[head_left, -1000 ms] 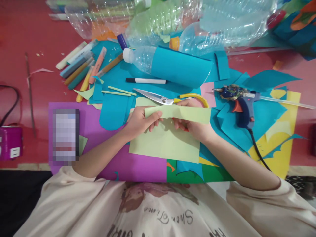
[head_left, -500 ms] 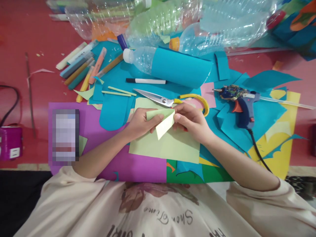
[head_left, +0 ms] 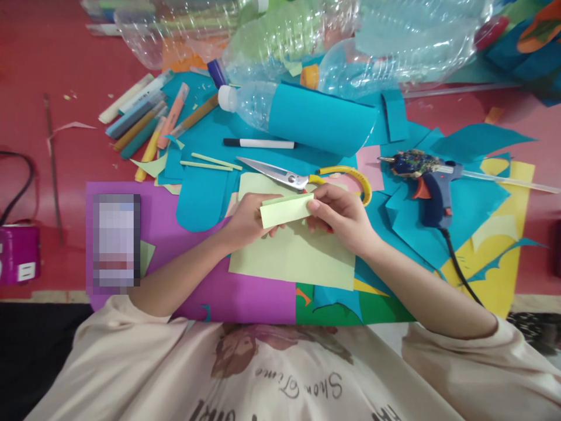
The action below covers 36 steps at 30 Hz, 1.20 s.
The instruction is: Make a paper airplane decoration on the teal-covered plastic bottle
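Note:
Between my hands is a small folded piece of pale green paper (head_left: 286, 211), held above a larger pale green sheet (head_left: 291, 263). My right hand (head_left: 339, 213) pinches its right end between thumb and fingers. At the left end, my left hand (head_left: 252, 219) is closed around it; the paper covers the left thumb. Just beyond my hands lie scissors (head_left: 280, 173) with yellow handles, blades pointing left. Farther back, a clear plastic bottle (head_left: 254, 105) wrapped in blue paper lies on its side, with a white marker (head_left: 267, 144) in front of it.
A glue gun (head_left: 433, 181) with a cord lies at right on blue paper scraps. Several markers (head_left: 144, 117) are at the upper left, and large clear bottles (head_left: 289, 41) lie at the back. A blurred phone (head_left: 116, 240) rests on purple paper (head_left: 188, 280) at left.
The front flap of the small pale green paper has swung from slanting downward to lying along the fold, now covering my left thumb. My right hand keeps its pinch.

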Each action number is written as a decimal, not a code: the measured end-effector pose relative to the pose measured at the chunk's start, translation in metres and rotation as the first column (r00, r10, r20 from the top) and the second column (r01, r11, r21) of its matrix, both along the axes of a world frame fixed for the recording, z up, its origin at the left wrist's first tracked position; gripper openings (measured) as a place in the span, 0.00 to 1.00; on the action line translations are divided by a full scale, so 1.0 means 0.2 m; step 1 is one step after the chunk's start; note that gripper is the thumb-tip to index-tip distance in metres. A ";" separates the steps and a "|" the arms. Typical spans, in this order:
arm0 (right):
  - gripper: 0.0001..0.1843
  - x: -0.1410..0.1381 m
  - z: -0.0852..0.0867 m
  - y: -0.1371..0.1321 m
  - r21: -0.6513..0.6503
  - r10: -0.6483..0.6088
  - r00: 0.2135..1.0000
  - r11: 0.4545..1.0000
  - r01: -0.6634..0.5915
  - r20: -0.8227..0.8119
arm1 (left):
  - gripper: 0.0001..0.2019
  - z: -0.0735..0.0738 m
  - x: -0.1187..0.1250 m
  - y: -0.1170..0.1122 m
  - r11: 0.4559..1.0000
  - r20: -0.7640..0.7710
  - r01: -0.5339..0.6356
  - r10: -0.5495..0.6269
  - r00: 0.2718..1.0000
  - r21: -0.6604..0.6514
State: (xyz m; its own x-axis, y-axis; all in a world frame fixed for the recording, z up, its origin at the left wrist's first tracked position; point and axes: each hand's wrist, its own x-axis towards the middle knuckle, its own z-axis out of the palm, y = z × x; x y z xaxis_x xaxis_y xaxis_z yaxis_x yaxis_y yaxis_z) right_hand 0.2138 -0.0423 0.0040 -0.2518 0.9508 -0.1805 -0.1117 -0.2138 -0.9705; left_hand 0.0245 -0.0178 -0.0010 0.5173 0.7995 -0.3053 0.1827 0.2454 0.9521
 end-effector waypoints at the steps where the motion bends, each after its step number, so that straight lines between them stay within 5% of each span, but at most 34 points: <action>1: 0.23 0.00 0.00 0.00 -0.003 -0.002 1.000 1.000 0.002 0.003 | 0.13 -0.01 0.00 0.00 1.000 0.007 0.001 -0.001 1.000 -0.008; 8: 0.23 -0.01 0.00 0.00 -0.010 -0.025 1.000 1.000 0.025 -0.007 | 0.19 0.00 0.01 0.01 0.996 0.032 0.008 -0.005 0.999 -0.087; 13: 0.25 0.00 0.00 -0.01 -0.042 -0.080 0.996 0.996 0.081 0.036 | 0.18 0.02 0.02 0.01 1.000 0.054 -0.014 0.015 0.998 -0.018; 21: 0.25 0.01 -0.02 -0.01 -0.026 -0.151 0.988 0.988 0.152 0.041 | 0.30 -0.05 -0.01 0.02 0.991 0.197 -0.118 0.105 0.975 0.056; 36: 0.24 0.01 -0.01 -0.02 -0.013 -0.180 0.982 0.983 0.181 0.053 | 0.19 -0.01 0.01 0.00 0.985 0.116 -0.111 0.096 0.989 0.132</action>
